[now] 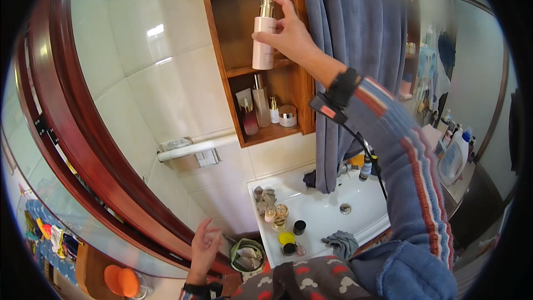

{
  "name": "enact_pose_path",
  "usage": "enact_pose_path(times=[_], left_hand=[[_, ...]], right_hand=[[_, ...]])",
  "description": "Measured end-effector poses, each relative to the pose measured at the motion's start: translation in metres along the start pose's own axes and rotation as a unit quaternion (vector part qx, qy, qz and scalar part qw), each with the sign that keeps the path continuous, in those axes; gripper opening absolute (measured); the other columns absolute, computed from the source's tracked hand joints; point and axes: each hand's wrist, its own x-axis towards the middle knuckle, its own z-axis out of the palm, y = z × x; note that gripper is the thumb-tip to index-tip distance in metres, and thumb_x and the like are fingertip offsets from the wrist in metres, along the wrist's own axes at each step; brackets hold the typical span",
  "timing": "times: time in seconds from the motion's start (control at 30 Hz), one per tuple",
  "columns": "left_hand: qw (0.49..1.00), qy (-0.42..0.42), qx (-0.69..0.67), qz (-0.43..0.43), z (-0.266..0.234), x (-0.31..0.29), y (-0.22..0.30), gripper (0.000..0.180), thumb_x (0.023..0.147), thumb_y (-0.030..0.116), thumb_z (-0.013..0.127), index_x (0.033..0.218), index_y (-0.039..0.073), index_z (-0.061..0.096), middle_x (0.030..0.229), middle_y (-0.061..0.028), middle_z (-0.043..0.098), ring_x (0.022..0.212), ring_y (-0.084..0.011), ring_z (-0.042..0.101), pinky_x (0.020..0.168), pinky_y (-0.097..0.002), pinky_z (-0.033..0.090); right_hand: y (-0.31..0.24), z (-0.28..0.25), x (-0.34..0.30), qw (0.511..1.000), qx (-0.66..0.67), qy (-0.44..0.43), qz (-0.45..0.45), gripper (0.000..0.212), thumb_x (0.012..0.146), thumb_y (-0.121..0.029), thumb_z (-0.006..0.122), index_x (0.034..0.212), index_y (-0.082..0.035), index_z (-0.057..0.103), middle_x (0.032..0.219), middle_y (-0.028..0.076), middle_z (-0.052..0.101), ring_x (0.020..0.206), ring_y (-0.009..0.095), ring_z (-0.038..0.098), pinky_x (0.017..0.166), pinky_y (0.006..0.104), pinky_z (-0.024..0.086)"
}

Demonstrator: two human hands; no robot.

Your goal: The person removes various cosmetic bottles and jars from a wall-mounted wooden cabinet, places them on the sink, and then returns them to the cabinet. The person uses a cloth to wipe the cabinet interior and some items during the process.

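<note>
We hold our right arm (pixel 400 133) raised, its striped sleeve climbing from the lower right and the forearm slanting up and leftward past the grey curtain (pixel 355 50). The right hand (pixel 271 16) pinches a pale pink bottle (pixel 263 44) from its right side — thumb laid across the front of the body, index finger arched up to the top of the cap. The bottle stands nearly upright before the middle compartment of the wooden cabinet (pixel 236 33); we cannot tell whether its base touches the shelf. Below it, a dark red bottle (pixel 250 123) and a squat jar (pixel 288 116) sit in the lower compartment. Our left hand (pixel 205 247) hangs low, fingers loosely spread and slightly curled — between the red-brown door frame (pixel 100 150) and the bin (pixel 237 244)
</note>
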Motion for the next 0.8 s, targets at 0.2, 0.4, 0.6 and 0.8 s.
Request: enact_pose_path(times=[0.2, 0.4, 0.6, 0.8], left_hand=[[0.994, 0.105, -0.010, -0.022, -0.054, -0.049, -0.045, 0.057, 0.101, 0.004, 0.063, 0.154, 0.005, 0.044, 0.115, -0.0071, 0.068, 0.079, -0.0109, 0.067, 0.062, -0.0243, 0.055], [0.989, 0.144, -0.020, 0.013, -0.074, -0.069, -0.074, 0.047, 0.104, 0.013, 0.067, 0.149, 0.008, 0.055, 0.117, -0.0029, 0.072, 0.082, -0.0084, 0.065, 0.064, -0.0200, 0.053], [0.985, 0.167, -0.012, -0.050, -0.084, -0.082, -0.093, 0.036, 0.104, 0.016, 0.068, 0.139, 0.007, 0.063, 0.108, -0.0022, 0.073, 0.076, -0.0060, 0.063, 0.061, -0.0191, 0.051], [0.985, 0.150, -0.016, -0.081, -0.089, -0.069, -0.106, 0.032, 0.105, 0.019, 0.068, 0.135, 0.007, 0.066, 0.102, 0.0002, 0.073, 0.073, -0.0059, 0.063, 0.059, -0.0191, 0.051]], right_hand=[[0.011, 0.055, 0.048, 0.993, -0.108, 0.035, -0.043, 0.098, 0.077, -0.024, 0.088, 0.155, -0.016, 0.031, 0.105, 0.025, 0.072, 0.100, 0.040, 0.072, 0.090, 0.0474, 0.056], [0.022, 0.102, 0.071, 0.986, -0.165, 0.028, 0.008, 0.090, 0.080, -0.020, 0.085, 0.154, -0.015, 0.033, 0.115, 0.030, 0.071, 0.111, 0.048, 0.068, 0.096, 0.0503, 0.054], [0.036, 0.112, 0.072, 0.971, -0.237, 0.037, -0.015, 0.085, 0.083, -0.018, 0.084, 0.153, -0.014, 0.036, 0.122, 0.031, 0.068, 0.115, 0.048, 0.065, 0.099, 0.0518, 0.053], [0.043, 0.100, 0.078, 0.971, -0.232, -0.030, -0.049, 0.091, 0.085, -0.016, 0.081, 0.160, -0.015, 0.030, 0.119, 0.033, 0.066, 0.113, 0.051, 0.065, 0.097, 0.0519, 0.054]])
